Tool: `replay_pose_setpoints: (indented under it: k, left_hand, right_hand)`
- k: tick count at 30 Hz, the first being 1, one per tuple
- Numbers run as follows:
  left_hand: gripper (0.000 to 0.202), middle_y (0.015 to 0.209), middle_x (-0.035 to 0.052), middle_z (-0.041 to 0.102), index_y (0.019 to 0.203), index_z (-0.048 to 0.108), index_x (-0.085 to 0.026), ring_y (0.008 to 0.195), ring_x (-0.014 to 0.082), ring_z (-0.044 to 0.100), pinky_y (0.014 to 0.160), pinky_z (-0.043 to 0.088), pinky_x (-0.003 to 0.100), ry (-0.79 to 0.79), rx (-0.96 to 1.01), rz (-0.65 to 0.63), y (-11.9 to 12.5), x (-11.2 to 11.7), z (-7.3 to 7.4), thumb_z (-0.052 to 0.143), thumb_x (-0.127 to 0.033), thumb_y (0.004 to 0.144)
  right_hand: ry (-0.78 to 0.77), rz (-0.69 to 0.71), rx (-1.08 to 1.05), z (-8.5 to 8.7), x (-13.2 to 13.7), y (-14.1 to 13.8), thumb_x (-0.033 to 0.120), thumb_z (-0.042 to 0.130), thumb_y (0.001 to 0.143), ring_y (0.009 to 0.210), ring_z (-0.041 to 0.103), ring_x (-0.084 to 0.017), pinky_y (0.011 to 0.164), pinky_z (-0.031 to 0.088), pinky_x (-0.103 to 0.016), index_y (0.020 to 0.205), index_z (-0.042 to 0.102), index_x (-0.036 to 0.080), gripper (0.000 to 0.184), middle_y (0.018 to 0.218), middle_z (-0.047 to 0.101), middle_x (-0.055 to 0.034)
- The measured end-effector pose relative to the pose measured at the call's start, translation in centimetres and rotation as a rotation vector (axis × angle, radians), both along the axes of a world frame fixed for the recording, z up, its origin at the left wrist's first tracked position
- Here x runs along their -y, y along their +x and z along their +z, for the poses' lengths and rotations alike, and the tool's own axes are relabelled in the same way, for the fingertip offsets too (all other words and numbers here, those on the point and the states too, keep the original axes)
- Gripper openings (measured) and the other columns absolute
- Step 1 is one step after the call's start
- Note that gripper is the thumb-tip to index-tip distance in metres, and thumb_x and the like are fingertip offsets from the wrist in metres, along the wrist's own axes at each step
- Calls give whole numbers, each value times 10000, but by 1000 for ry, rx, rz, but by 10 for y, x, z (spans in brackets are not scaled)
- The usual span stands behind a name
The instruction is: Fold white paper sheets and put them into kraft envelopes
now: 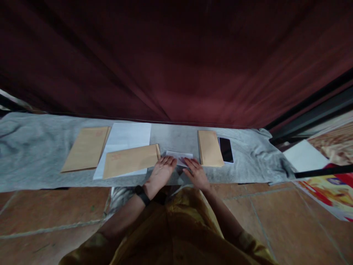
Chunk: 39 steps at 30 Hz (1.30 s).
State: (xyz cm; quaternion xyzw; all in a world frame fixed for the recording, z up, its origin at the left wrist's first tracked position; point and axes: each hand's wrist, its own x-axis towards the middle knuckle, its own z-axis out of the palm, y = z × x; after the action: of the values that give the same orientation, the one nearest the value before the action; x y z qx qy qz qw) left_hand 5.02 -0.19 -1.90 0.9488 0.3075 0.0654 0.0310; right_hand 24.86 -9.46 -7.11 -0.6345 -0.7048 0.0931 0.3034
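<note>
A small folded white paper [178,156] lies on the grey cloth in front of me. My left hand [163,170] rests flat over its left end, fingers stretched out; a dark watch is on that wrist. From the right, my right hand [196,173] presses its spread fingertips on the paper's right end. Just left of my left hand, a stack of long brown envelopes [132,159] lies across white paper sheets [129,135]. To the right of my right hand is a pile of smaller brown envelopes [211,148].
A larger brown envelope stack [86,148] lies farther left. A phone [226,150] with a dark screen touches the right-hand pile. Grey cloth [253,158] covers the narrow bench. Behind it hangs a dark red curtain [176,73]. A black metal frame [311,114] stands at right.
</note>
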Motion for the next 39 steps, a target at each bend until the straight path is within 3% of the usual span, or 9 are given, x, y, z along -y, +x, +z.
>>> replay_pose_setpoints:
  k: [3, 6, 10, 14, 18, 22, 27, 31, 39]
  left_hand:
    - [243, 1061, 106, 761, 1070, 715, -191, 981, 245, 700, 916, 527, 399, -146, 206, 55, -6, -13, 20, 499, -185, 960]
    - [205, 870, 50, 749, 981, 715, -198, 794, 199, 686, 744, 519, 311, -430, 546, 230, -11, -30, 26, 569, -334, 933]
    - [277, 750, -8, 690, 934, 657, -179, 679, 154, 643, 610, 474, 239, -903, 930, 451, -11, -36, 14, 690, -410, 785]
    - [239, 776, 2, 692, 910, 624, -180, 596, 150, 652, 546, 474, 245, -1181, 818, 591, -3, -13, -11, 668, -379, 786]
    - [125, 639, -52, 610, 905, 555, -209, 437, 130, 593, 457, 418, 233, -1133, 713, 703, 6, 7, -34, 612, -313, 866]
    - [55, 584, -66, 588, 933, 509, -219, 413, 139, 600, 427, 414, 223, -1154, 696, 751, 13, 8, -41, 550, -254, 926]
    - [57, 540, -86, 560, 983, 498, -221, 383, 134, 578, 409, 414, 213, -1159, 719, 810, 18, 4, -37, 541, -227, 947]
    - [72, 528, -93, 553, 970, 496, -221, 332, 117, 522, 373, 370, 203, -1148, 736, 837, 19, 8, -36, 559, -243, 943]
    - [132, 592, -77, 583, 1075, 462, -229, 446, 145, 629, 455, 463, 218, -1145, 767, 871, 11, 16, -36, 394, -175, 976]
  right_hand:
    - [-4, -111, -242, 16, -2, 9, 333, 488, 1020, 1036, 710, -223, 946, 559, -371, 1160, 738, 231, 304, 1126, 765, -80]
    - [8, -252, -531, 30, -10, 14, 450, 575, 956, 780, 692, -191, 697, 552, -285, 1021, 744, 194, 313, 894, 759, -50]
    - [-23, -359, -768, 31, -25, 14, 508, 634, 863, 566, 518, -124, 514, 402, -217, 970, 706, 164, 367, 651, 613, 27]
    - [-57, -432, -754, 11, -35, 10, 455, 588, 856, 583, 524, -136, 540, 431, -239, 1035, 685, 149, 367, 681, 607, 18]
    - [24, -446, -438, -3, -28, 4, 347, 498, 936, 945, 667, -231, 804, 561, -355, 1356, 565, 123, 480, 1099, 698, -137]
    - [84, -298, -77, -5, -19, -10, 256, 397, 1017, 1448, 410, -264, 1146, 418, -465, 1495, 458, 156, 492, 1553, 443, -177]
    - [-37, -138, 173, -11, -17, -31, 272, 409, 1050, 1504, 328, -272, 1190, 361, -500, 1513, 461, 169, 478, 1614, 394, -139]
    - [-86, -140, 302, -16, -16, -35, 293, 441, 1054, 1494, 348, -286, 1206, 311, -511, 1508, 482, 179, 470, 1615, 403, -129]
    - [-102, -147, 317, -19, -13, -35, 322, 452, 1059, 1509, 332, -274, 1217, 294, -504, 1533, 455, 201, 490, 1633, 376, -123]
